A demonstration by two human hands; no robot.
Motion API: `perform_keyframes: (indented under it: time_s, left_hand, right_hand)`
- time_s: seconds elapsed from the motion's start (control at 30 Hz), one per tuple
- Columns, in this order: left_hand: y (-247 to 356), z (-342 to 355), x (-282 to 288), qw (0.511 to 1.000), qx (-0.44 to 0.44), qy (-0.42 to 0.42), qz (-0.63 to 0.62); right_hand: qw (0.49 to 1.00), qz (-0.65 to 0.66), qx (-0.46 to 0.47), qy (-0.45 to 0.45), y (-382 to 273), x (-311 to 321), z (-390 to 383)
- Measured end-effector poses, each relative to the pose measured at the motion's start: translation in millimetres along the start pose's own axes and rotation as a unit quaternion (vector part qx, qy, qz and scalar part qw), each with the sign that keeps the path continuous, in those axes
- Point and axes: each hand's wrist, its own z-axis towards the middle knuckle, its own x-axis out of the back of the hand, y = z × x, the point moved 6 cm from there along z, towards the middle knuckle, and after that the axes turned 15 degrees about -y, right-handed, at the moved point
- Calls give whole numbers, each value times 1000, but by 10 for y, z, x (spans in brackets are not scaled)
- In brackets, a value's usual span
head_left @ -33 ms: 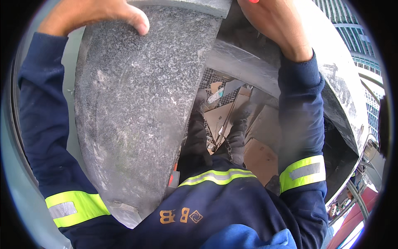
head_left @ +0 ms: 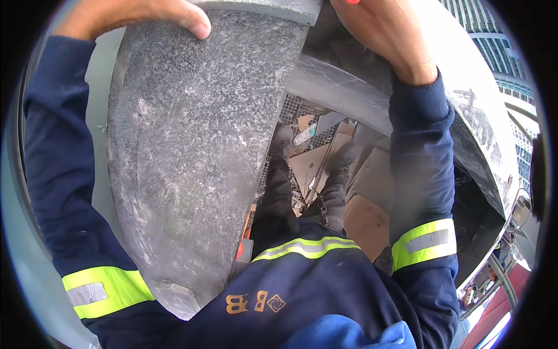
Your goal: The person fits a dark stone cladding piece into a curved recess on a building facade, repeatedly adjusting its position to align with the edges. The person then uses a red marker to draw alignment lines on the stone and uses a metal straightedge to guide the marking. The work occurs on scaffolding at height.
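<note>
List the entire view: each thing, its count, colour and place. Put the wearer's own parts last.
Mottled slab: one, grey, left of centre
Upper slab: one, grey, top edge
Curved panel: one, pale grey, right side
Pale surface: one, grey-green, left side
Cardboard pieces: several, brown, underfoot area
Grid flooring: one visible stretch, black, near the feet
Building facade: at least one, blue-green and white, upper right
Red sheet: one, red, lower right
Blue cloth: one, blue, bottom edge
Sleeves: two, navy with yellow-green bands, either side
Legs: two, dark trousers, centre
Left hand: one, bare, top left
Right hand: one, bare, top right, fingers cut off
</note>
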Motion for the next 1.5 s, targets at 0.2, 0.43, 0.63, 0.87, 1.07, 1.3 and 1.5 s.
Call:
perform_keyframes:
  time_s: [0.2, 0.43, 0.63, 0.87, 1.07, 1.3, 1.5]
  left_hand:
    - [-46, 101, 300, 995, 31, -80, -41]
    - [277, 47, 761, 997, -46, 20, -59]
    - [1271, 823, 670, 863, -177, -180, -437]
    - [2634, 1293, 547, 455, -198, -321, -807]
    - [3177, 1332, 878, 784, -153, -283, -531]
    - [3635, 1023, 993, 805, -135, -139, -560]
    - [3656, 949, 819, 819, -156, -207, -511]
  right_hand:
    - [995, 72, -57, 33, -61, 60, 147]
    - [951, 82, 32, 295, 47, 996, -496]
    - [963, 26, 112, 242, -33, 1831, -1585]
    - [949, 83, -78, 295, -58, 2085, -2424]
    - [925, 74, -132, 348, -221, 2159, -3097]
    - [947, 90, -98, 292, -434, 2413, -3670]
    - [954, 171, -113, 218, -783, 2797, -3803]
